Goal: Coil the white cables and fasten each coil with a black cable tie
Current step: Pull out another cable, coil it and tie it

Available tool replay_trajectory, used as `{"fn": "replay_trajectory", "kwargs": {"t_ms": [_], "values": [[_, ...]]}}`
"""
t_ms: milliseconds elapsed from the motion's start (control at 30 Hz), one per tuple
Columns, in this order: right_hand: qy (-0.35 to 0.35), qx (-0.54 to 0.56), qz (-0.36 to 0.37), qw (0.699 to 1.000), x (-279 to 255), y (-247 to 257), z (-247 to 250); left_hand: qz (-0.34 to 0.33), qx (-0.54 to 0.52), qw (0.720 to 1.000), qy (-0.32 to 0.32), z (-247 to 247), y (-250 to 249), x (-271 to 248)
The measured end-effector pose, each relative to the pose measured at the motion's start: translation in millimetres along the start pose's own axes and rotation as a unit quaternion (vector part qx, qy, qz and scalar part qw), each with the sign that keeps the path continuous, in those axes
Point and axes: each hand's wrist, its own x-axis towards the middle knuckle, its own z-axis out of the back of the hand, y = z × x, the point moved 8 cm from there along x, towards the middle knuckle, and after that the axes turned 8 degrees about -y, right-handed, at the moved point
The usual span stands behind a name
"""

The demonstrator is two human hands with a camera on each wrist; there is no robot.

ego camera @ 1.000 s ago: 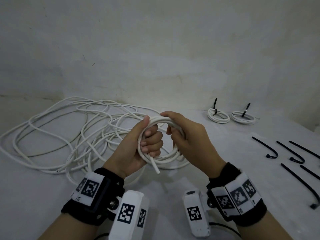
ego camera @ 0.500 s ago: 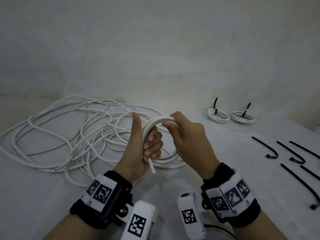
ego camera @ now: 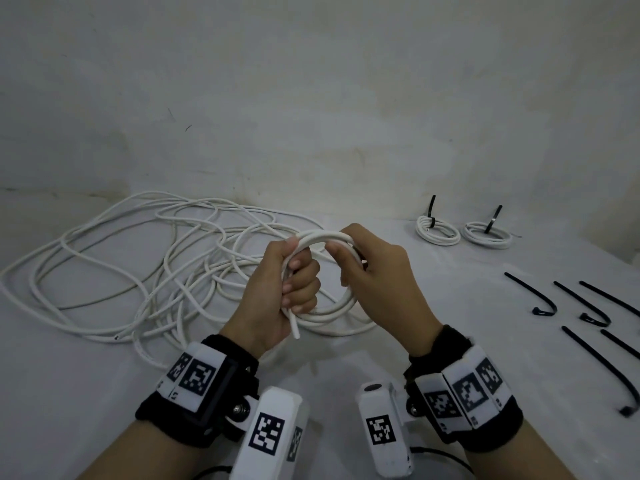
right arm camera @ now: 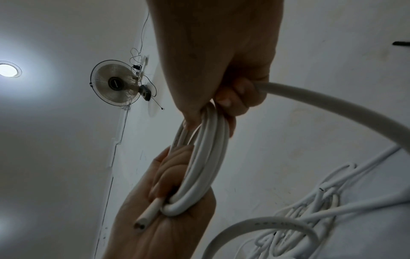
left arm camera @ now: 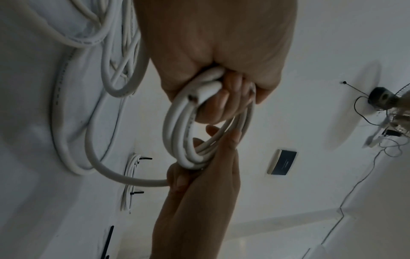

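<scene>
I hold a small coil of white cable above the table between both hands. My left hand grips the coil's left side in a fist, and the cable's cut end pokes out below it. My right hand pinches the coil's top right, fingers curled round the strands. In the left wrist view the coil loops from the left hand's fingers to the right hand. The right wrist view shows the coil and its loose end. The cable's free length runs off to the pile.
A loose tangle of white cable spreads over the table's left half. Two finished coils with black ties lie at the back right. Several black cable ties lie on the right. A wall stands behind the table.
My left thumb, raised half a second ago, has folded down onto the coil. Both hands have lifted the coil slightly and the right hand has slid along its top.
</scene>
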Motion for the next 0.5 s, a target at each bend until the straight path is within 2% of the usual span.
{"fn": "replay_trajectory", "kwargs": {"t_ms": [100, 233, 300, 400, 500], "values": [[0.033, 0.014, -0.026, 0.999, -1, -5, 0, 0.01, -0.013, 1.0, 0.026, 1, 0, 1], [0.027, 0.004, -0.021, 0.999, 1, -7, 4, 0.044, -0.035, 0.992, 0.116, -5, -4, -3], [0.017, -0.009, -0.014, 1.0, 3, -4, 4, 0.041, -0.017, 0.992, 0.118, -4, -6, -4], [0.022, -0.012, 0.005, 1.0, 5, 4, 1, 0.007, 0.03, 0.996, 0.078, 1, -12, -2], [0.072, 0.046, -0.046, 0.995, 12, -11, 5, -0.02, -0.025, 0.997, 0.071, 9, -26, 2]]}}
